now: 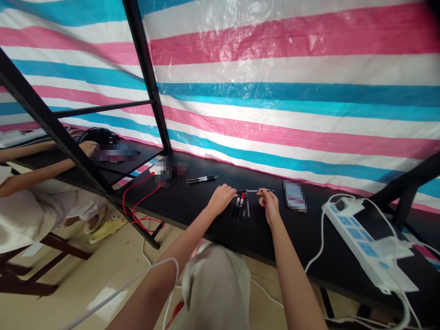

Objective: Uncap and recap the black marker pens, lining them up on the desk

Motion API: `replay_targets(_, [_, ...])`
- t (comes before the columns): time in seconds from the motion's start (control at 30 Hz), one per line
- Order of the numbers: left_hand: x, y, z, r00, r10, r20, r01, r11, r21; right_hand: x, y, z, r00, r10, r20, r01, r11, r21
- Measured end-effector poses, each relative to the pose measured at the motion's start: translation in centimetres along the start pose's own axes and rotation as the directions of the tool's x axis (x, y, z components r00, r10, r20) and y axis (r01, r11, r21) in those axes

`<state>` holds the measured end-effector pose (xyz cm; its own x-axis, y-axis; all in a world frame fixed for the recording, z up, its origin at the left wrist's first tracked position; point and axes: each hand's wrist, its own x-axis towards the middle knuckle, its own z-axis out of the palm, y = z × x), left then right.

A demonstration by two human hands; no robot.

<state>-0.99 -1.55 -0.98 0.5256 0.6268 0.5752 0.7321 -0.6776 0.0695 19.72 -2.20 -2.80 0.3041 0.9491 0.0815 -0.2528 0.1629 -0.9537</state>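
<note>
One dark piece (242, 191) pinched in my left hand (222, 198), one pale rod (253, 190) pinched in my right hand (270, 205), both level and in line over the worktop (185, 201), probably to steady the ends; several pens (242, 200) lie between my hands, nearer me, seemingly for easy reach.
</note>
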Motion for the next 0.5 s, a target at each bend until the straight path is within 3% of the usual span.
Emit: replay_targets(0.5, [0.26,-0.05,0.13,1.000,0.006,0.007,-0.006,1.000,-0.011,0.14,-0.49,0.05,0.999,0.037,0.026,-0.038,0.998,0.046])
